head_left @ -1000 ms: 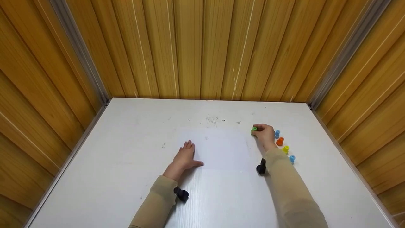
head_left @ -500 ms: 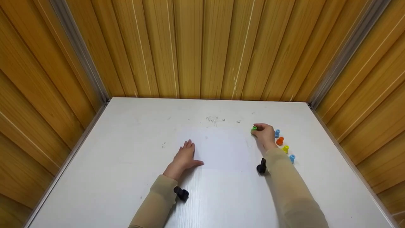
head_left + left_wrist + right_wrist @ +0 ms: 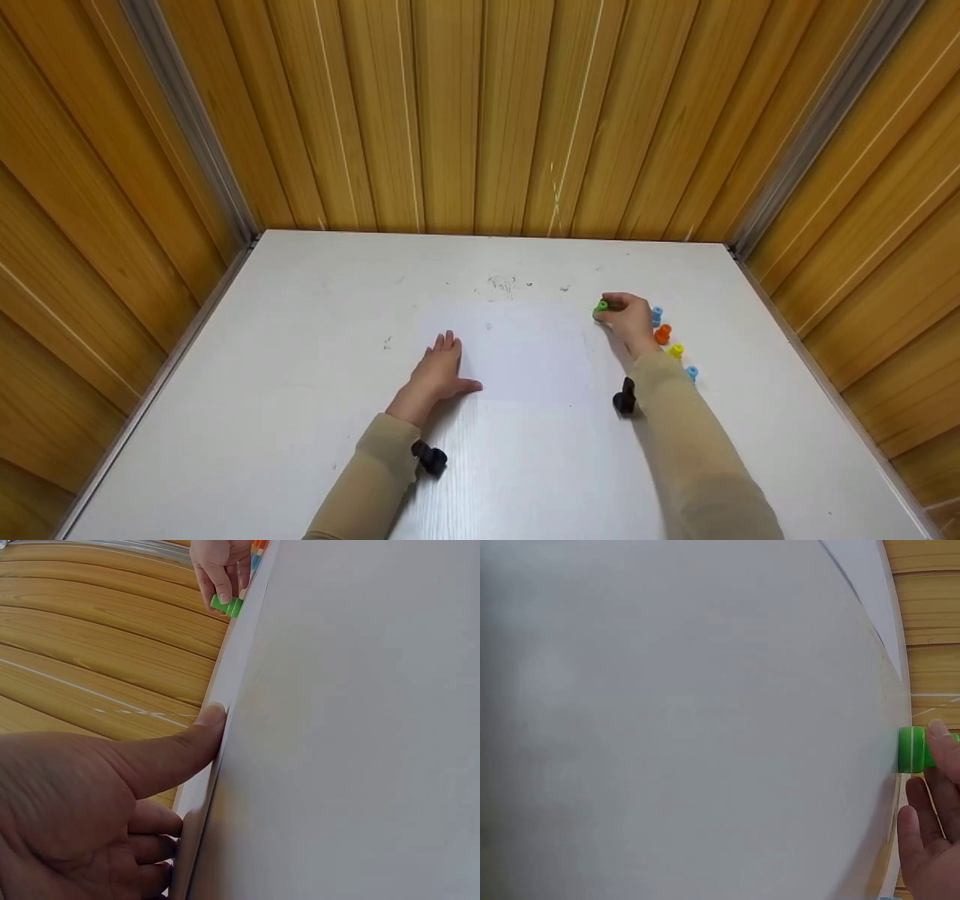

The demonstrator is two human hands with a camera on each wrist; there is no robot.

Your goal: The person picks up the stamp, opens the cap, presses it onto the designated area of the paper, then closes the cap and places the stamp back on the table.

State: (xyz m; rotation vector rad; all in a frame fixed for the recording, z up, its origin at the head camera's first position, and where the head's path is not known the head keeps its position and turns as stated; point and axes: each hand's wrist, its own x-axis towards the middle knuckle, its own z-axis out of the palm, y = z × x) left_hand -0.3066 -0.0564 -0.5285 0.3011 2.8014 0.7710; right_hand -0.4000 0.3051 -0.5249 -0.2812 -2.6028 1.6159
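My left hand (image 3: 440,373) rests on the left edge of a sheet of white paper (image 3: 525,360), its fingers straight and the thumb spread out along the sheet. In the left wrist view the thumb (image 3: 176,754) lies on the paper's edge. Beyond the sheet's upper right corner, my right hand (image 3: 628,321) pinches a small green toy stamp (image 3: 600,310) between thumb and fingers. The right wrist view shows the stamp's wide round base (image 3: 911,750) at the tabletop, with its narrower handle partly covered by the thumb. The stamp stands nearly upright.
Right of my right forearm stand a blue stamp (image 3: 657,315), an orange stamp (image 3: 663,334), a yellow stamp (image 3: 676,352) and another blue stamp (image 3: 691,373), partly behind the sleeve. The white table (image 3: 247,360) bears dark scuffs and meets wood-patterned walls (image 3: 480,120) at back and sides.
My right wrist has turned very slightly while the fingers keep their pinch on the green stamp. The left hand and the paper have not moved.
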